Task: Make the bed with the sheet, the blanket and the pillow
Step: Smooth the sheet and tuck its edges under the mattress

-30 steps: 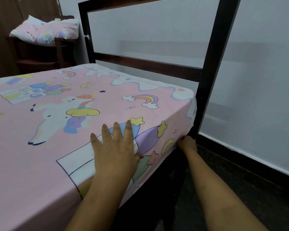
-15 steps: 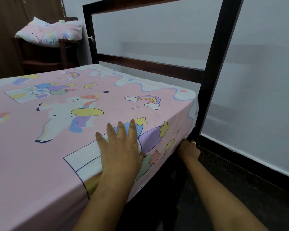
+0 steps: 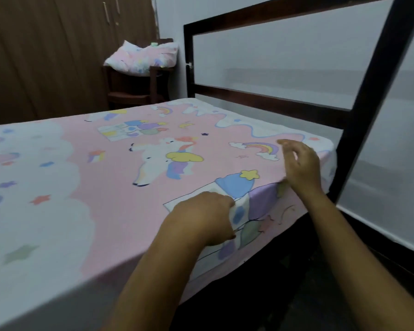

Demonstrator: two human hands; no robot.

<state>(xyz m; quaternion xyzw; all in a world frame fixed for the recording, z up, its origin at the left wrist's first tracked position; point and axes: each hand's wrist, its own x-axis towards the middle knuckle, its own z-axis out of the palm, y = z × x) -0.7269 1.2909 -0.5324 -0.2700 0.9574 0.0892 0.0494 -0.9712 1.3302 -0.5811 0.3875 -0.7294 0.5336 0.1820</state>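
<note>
The pink unicorn-print sheet (image 3: 120, 177) lies spread flat over the bed, reaching its far corner by the dark wooden bed frame (image 3: 359, 120) and hanging over the near edge. At that near edge the left hand (image 3: 201, 218) is curled, its grip pinching a small fold of sheet. The right hand (image 3: 300, 166) sits at the near corner beside the frame, its grip loosely spread and holding nothing. The matching pillow (image 3: 141, 58) rests on a dark chair (image 3: 134, 89) beyond the bed's far edge.

Home bedroom, bed (image 3: 261, 96), wardrobe (image 3: 58, 56), pillow (image 3: 141, 58)
</note>
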